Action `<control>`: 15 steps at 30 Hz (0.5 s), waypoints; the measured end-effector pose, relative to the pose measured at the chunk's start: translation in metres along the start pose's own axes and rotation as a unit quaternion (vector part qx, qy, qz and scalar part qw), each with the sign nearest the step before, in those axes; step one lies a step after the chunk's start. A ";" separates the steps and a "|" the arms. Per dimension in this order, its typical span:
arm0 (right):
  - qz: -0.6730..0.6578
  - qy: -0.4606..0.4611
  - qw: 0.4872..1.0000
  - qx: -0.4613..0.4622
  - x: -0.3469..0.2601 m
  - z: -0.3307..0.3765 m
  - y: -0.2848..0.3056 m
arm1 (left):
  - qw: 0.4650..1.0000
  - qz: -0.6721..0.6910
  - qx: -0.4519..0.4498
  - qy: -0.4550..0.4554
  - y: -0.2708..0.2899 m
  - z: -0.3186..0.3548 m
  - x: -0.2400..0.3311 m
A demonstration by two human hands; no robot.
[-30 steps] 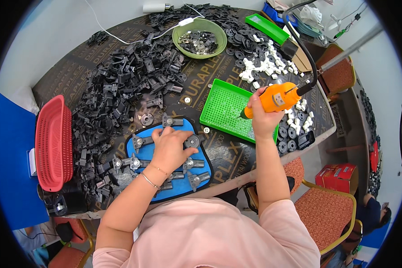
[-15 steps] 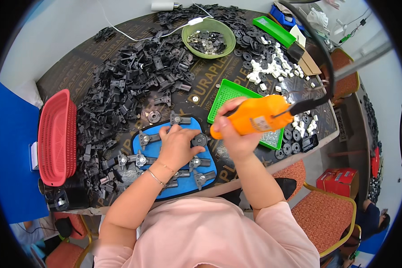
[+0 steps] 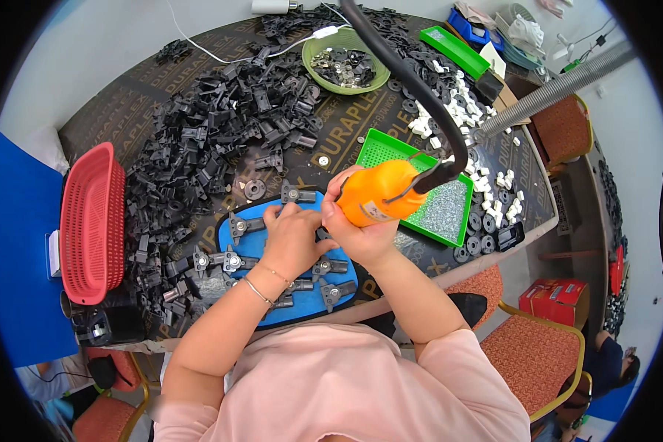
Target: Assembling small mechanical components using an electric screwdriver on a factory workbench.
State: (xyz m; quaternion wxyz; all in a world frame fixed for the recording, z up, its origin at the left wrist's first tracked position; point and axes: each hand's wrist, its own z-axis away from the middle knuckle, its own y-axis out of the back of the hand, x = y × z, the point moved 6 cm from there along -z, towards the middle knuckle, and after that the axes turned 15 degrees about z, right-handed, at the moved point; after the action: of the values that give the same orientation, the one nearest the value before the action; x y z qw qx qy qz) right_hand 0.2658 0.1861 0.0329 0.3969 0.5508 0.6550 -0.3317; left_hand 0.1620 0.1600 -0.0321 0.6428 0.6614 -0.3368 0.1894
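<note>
My right hand [image 3: 367,237] is wrapped round an orange electric screwdriver [image 3: 381,193], its tip hidden by the hand. It sits right beside my left hand [image 3: 293,239], whose thumb and fingers are closed round a black plastic part over the blue mat [image 3: 291,318]. Most of that part is covered by my hands. Several black plastic fittings with metal screws lie about on the mat, among them one fitting [image 3: 335,293] near its front right corner and another fitting [image 3: 241,227] left of my left hand.
Loose black parts [image 3: 206,144] are heaped along the left and back. A green tray [image 3: 368,151] holds small metal screws. Further off stand a green bowl [image 3: 381,77] and white pieces [image 3: 460,110]. A red basket [image 3: 92,221] stands at left; a black cable [image 3: 420,88] hangs overhead.
My right hand has brought the screwdriver left and turned it more upright, over the part at my left hand. The black disc seen there before is now mostly covered. My left hand stays put.
</note>
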 end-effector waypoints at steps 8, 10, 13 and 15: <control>-0.027 0.011 0.999 -0.024 -0.006 -0.010 0.000 | 1.000 0.011 -0.003 -0.005 0.001 -0.001 0.002; -0.009 0.036 0.999 -0.024 -0.012 -0.014 0.011 | 1.000 0.008 -0.014 -0.003 0.001 0.000 0.003; -0.011 0.091 0.994 0.054 -0.031 -0.017 0.053 | 1.000 0.013 -0.015 -0.004 0.002 0.003 0.001; 0.008 0.088 0.992 0.090 -0.029 -0.020 0.083 | 1.000 0.024 0.004 -0.017 0.003 0.002 0.002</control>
State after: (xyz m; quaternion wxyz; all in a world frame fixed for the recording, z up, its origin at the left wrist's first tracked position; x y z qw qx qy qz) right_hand 0.3471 0.2047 0.0680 0.2890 0.6171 0.6502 -0.3361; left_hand 0.1614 0.1582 -0.0285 0.6298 0.6588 -0.3626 0.1949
